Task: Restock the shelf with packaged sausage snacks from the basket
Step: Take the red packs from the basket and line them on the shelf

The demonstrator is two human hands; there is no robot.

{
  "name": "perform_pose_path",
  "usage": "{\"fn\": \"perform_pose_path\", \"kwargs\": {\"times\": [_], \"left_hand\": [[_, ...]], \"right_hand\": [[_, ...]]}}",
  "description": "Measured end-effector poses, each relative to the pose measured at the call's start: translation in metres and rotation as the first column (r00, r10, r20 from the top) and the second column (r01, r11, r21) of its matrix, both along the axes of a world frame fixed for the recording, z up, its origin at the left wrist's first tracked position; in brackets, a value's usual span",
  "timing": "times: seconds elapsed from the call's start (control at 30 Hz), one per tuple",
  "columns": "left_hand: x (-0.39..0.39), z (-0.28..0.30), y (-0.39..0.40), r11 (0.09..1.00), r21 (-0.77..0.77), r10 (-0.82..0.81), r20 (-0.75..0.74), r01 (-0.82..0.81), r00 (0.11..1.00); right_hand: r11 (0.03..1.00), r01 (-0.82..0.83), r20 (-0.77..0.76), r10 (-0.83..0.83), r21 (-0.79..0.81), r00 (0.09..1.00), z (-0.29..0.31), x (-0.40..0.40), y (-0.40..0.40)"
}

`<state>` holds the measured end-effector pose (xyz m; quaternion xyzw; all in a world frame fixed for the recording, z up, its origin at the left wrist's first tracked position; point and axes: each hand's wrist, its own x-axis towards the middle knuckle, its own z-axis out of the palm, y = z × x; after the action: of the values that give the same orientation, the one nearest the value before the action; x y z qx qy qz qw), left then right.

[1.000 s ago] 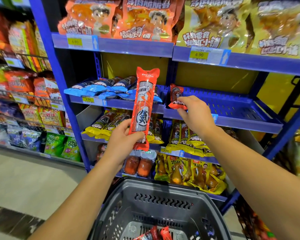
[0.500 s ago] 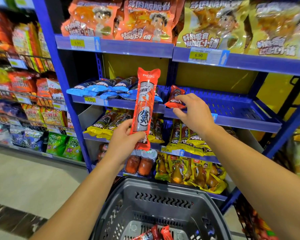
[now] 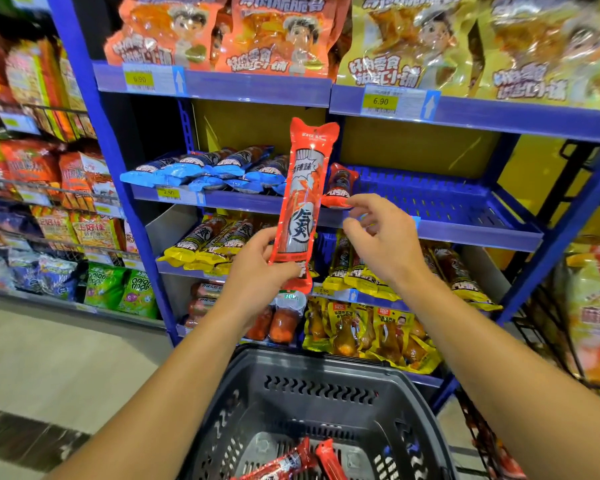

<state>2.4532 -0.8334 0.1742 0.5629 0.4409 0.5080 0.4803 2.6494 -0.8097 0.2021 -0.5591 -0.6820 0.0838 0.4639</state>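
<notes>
Fingers point(image 3: 284, 270) of the left hand point(image 3: 257, 271) curl around the bottom end of a long red sausage pack point(image 3: 302, 202) and hold it straight up in front of the shelves. Just to its right, the right hand point(image 3: 385, 244) hangs in the air with its fingers loose and spread, holding nothing. Its fingertips are close to another red sausage pack point(image 3: 340, 185) that lies on the left end of a blue shelf tray point(image 3: 465, 209), but I cannot tell if they touch it. To the left on the same level, blue sausage packs point(image 3: 208, 168) lie in a pile. Yellow sausage packs point(image 3: 201, 244) fill the shelf below. Big orange snack bags point(image 3: 222, 29) and yellow snack bags point(image 3: 482, 39) stand on the top shelf, above price tags that say 6.90. Down low, a dark gray basket point(image 3: 319, 389) sits between the 2 arms. At least 2 more red sausage packs point(image 3: 291, 460) lie at the bottom of it. More bright snack bags fill the shelves far off on the left side.
</notes>
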Motion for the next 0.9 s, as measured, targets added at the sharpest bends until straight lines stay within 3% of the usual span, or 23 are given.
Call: {"fn": "perform_pose_path", "kwargs": {"times": [0.13,0.3,0.37,0.5,0.6,0.7,0.8,0.9], "left_hand": [[0.026,0.003,-0.006,0.996,0.066,-0.051,-0.093,0.057,0.994],[0.048,0.011,-0.003,0.968,0.203,-0.085,-0.298,0.15,0.951],[0.047,0.017,0.004,0.945,0.315,0.052,-0.427,0.094,0.903],[0.043,0.031,0.031,0.752,0.658,0.452,-0.557,0.038,0.696],[0.047,0.04,0.055,0.672,0.727,0.571,-0.628,0.138,0.529],[0.058,0.048,0.074,0.723,0.661,0.579,-0.739,0.202,0.344],[0.066,0.05,0.09,0.767,0.603,0.566,-0.797,0.22,0.211],[0.069,0.048,0.099,0.794,0.571,0.541,-0.82,0.21,0.185]], "right_hand": [[0.971,-0.182,-0.309,0.128,-0.152,0.942,-0.007,-0.014,-0.019],[0.977,-0.126,-0.502,0.023,-0.173,0.865,-0.002,0.003,-0.019],[0.973,-0.083,-0.483,-0.032,-0.215,0.875,0.004,0.019,-0.018],[0.965,-0.049,-0.44,-0.073,-0.259,0.895,0.007,0.043,-0.012],[0.956,-0.017,-0.453,-0.123,-0.294,0.883,0.013,0.052,-0.008],[0.95,0.062,-0.4,-0.188,-0.306,0.897,0.029,0.057,0.006],[0.922,0.039,-0.417,-0.213,-0.386,0.884,0.045,0.059,0.023],[0.901,0.011,-0.397,-0.202,-0.433,0.895,0.051,0.059,0.04]]}}
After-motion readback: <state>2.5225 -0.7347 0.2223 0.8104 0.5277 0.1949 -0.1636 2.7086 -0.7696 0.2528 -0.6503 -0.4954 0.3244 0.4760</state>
